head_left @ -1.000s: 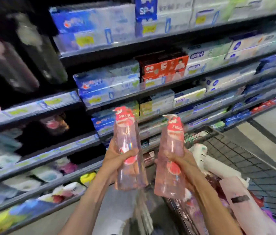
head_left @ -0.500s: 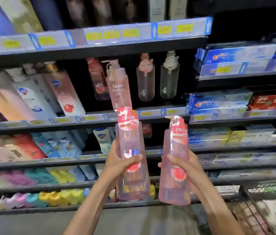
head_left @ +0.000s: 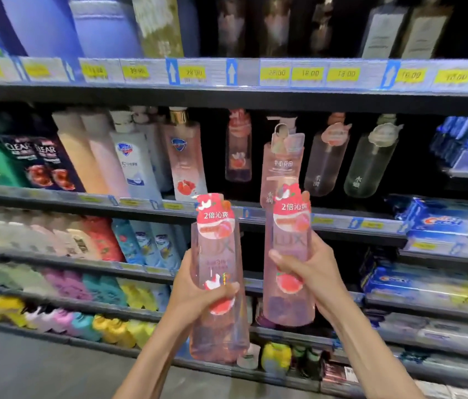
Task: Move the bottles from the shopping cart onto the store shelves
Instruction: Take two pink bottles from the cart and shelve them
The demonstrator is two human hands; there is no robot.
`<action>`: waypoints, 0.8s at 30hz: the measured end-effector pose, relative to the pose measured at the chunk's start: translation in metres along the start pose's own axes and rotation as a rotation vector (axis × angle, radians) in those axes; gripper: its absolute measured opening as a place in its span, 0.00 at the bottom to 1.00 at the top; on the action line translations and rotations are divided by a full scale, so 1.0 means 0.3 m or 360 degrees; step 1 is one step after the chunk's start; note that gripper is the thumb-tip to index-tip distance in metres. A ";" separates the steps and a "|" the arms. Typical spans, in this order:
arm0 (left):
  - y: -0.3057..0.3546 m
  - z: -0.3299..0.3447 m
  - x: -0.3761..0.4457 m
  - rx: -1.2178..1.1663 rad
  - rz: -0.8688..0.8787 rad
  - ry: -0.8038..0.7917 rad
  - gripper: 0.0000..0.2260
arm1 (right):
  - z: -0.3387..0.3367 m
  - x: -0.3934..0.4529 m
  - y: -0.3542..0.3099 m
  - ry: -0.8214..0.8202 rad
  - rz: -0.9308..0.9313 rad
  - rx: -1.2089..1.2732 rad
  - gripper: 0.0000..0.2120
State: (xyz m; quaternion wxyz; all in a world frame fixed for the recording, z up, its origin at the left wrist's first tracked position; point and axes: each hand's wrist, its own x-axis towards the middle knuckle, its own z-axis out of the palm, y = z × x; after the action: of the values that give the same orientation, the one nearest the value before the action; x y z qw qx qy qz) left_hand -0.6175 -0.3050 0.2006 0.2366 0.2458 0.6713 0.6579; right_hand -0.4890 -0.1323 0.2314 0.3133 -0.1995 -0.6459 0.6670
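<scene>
I hold two clear pink pump bottles upright in front of the store shelves. My left hand (head_left: 195, 292) grips the left pink bottle (head_left: 215, 254) around its middle. My right hand (head_left: 313, 272) grips the right pink bottle (head_left: 290, 249), which is slightly higher and closer to the shelf. Both carry red tags on their pumps. Behind them, the middle shelf (head_left: 284, 220) carries similar pink bottles (head_left: 238, 148) with dark gaps between them. The shopping cart is out of view.
Shampoo and body-wash bottles (head_left: 129, 156) fill the shelf to the left. Blue toothpaste boxes (head_left: 443, 223) stack at the right. The shelf above (head_left: 227, 73) has yellow price tags. Lower shelves carry colourful packs (head_left: 106, 323). Grey floor lies at bottom left.
My view swung left from the cart and toothpaste section to the bottle shelves. Both hands have carried their bottles closer to the shelf, the right one rising a little.
</scene>
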 end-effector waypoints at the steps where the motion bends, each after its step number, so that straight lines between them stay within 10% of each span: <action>1: -0.009 -0.015 0.009 0.0002 0.0016 0.0024 0.35 | 0.022 0.034 -0.012 0.0006 -0.0049 -0.0036 0.23; 24: -0.271 -0.195 0.127 -0.0033 0.0177 0.0120 0.37 | 0.346 0.632 -0.097 0.0288 -0.0293 -0.0095 0.13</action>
State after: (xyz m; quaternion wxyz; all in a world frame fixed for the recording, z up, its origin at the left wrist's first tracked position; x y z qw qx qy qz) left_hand -0.6857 -0.3265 0.1210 0.1767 0.2555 0.6582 0.6857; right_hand -0.6914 -0.0815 0.2952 0.4240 -0.2079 -0.6501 0.5953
